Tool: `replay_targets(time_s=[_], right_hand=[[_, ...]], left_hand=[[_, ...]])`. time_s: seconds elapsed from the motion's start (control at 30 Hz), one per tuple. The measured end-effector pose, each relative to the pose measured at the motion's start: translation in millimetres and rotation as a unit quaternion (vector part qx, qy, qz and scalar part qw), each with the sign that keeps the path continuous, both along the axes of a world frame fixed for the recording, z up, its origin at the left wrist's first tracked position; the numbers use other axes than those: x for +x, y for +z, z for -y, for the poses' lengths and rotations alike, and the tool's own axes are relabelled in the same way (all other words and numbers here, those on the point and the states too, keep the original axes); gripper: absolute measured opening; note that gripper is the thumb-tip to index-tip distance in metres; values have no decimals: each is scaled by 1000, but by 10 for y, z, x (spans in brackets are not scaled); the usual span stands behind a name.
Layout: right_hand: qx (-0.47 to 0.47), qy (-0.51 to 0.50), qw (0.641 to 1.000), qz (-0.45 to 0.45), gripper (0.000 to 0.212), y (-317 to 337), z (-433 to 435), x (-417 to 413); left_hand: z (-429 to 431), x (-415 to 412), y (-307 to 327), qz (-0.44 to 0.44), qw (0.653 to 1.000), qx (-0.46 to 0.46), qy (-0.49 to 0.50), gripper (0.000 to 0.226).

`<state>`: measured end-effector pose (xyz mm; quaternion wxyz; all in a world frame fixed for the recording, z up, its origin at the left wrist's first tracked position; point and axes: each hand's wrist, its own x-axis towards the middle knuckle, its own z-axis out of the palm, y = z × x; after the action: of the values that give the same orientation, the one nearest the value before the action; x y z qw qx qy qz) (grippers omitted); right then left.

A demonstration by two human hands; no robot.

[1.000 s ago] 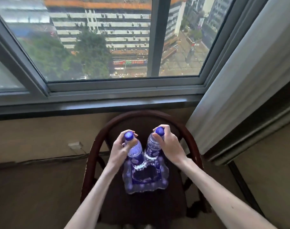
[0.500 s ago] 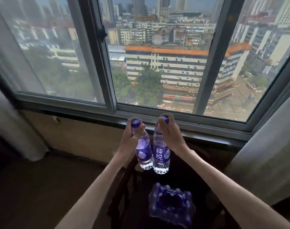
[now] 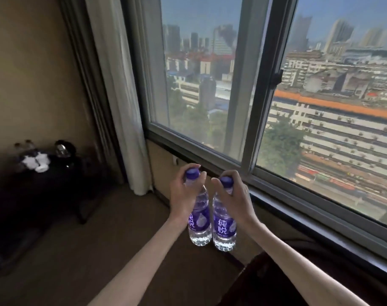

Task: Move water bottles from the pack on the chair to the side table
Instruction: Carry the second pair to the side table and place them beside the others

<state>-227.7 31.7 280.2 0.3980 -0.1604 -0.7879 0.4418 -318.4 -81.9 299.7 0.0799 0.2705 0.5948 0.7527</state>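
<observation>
Two water bottles are up in the air, one in each hand, carried side by side over the brown carpet [image 3: 82, 261]. The left hand [image 3: 183, 195] is wrapped around the neck and shoulder of the left bottle [image 3: 200, 219], fingers curled just under its purple cap. The right hand [image 3: 236, 199] grips the right bottle [image 3: 223, 226] the same way, thumb pressed beside the cap. Both bottles hang upright, nearly touching, purple labels facing the camera, clear water showing at their bases. Neither rests on anything.

Off to the far left, well apart from the bottles, stands the dark side worktop [image 3: 62, 180] in the shadowed corner. On it sit some white cups [image 3: 36, 162], a dark kettle [image 3: 63, 149], and behind the cups what look like two small bottle tops, too dim to tell for sure. A pale curtain [image 3: 121, 96] hangs between that corner and the big window [image 3: 243, 85], where city blocks and an orange-roofed building fill the glass. At the bottom right, the dark curved edge of the chair [image 3: 265, 277] shows under the right forearm; the pack itself is out of view.
</observation>
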Motion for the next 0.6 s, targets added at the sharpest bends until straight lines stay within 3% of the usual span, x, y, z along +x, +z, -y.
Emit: replay_targets(time_s=[0.3,0.6], right_hand=[[-22,73,996,37,12,-178,982,-2108],[-33,195,978,67,12,-6,1802,-4146]], left_hand=[[1176,-1839,-202,-36,991,-13,128,22],[2186,-3671,-98,-93,958,-62,264,22]])
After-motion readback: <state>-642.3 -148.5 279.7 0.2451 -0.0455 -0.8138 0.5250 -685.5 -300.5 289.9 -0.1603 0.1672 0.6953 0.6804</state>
